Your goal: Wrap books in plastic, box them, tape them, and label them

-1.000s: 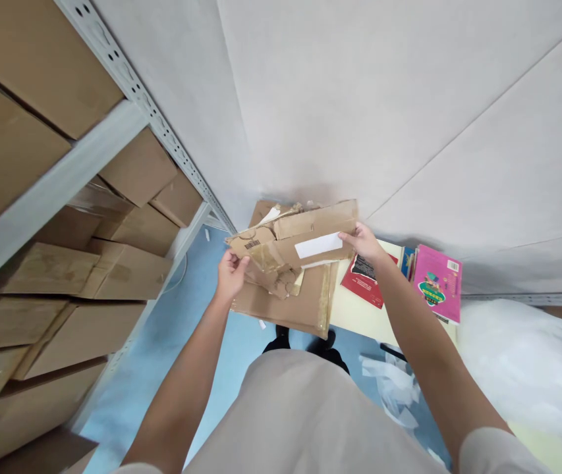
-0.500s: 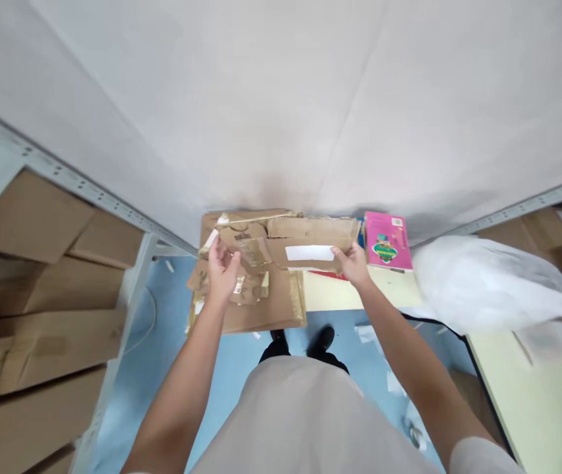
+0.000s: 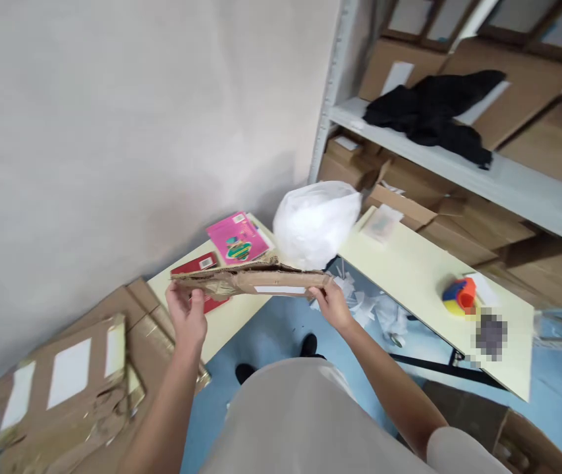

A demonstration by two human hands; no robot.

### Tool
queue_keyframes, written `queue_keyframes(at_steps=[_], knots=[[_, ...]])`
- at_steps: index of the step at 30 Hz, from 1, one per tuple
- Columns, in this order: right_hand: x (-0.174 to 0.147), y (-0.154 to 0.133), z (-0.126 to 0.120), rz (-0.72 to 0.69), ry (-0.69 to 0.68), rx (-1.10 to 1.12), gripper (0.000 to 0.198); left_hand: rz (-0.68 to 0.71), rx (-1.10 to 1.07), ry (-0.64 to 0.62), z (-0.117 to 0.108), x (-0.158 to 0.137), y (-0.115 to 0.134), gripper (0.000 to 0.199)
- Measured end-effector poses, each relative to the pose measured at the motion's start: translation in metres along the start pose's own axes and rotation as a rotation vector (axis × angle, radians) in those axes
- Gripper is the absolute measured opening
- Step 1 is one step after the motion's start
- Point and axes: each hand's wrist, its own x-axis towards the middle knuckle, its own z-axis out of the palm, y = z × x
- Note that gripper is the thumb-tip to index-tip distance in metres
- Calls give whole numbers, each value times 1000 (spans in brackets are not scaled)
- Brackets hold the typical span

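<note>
A flattened cardboard box (image 3: 248, 280) with a white label on its near side is held up between my hands, seen nearly edge-on. My left hand (image 3: 188, 319) closes on its left end, thumb on the near face. Its right end is pinched by my right hand (image 3: 333, 303). Behind and below the cardboard lie a red book (image 3: 194, 263), partly hidden, and a pink book (image 3: 238, 238) on the pale table (image 3: 226, 329). To the left, larger flattened cardboard pieces (image 3: 70, 375) with white labels and tape are stacked.
A white plastic bag (image 3: 315, 220) bulges at the table corner. On the right-hand table (image 3: 419, 273) sit a tape dispenser (image 3: 458, 296) and a blurred-out item. Shelves (image 3: 522, 191) with boxes and a black cloth (image 3: 433, 115) stand beyond; paper scraps and an open carton (image 3: 522, 434) lie below.
The view has swung right, bringing the shelves and right-hand table into sight. The held cardboard has moved from above the stacked cardboard to over the table and tipped nearly edge-on. Both hands keep their grip.
</note>
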Motion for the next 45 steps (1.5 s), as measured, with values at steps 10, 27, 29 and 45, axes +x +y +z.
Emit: queue_keyframes(at_steps=[10,27,29,45], knots=[[-55,154,-147,460,473,184,26,-220,-186,-538,246,-67,53,43],[-81,233,-221,680,668,552,85,-405,-281,-943,465,-92,73,42],[-78,233,-221,714,627,590,87,-417,-256,-983,483,-86,68,45],[-38,279,-254,789,543,695,67,-144,54,-1216,563,-101,47,69]])
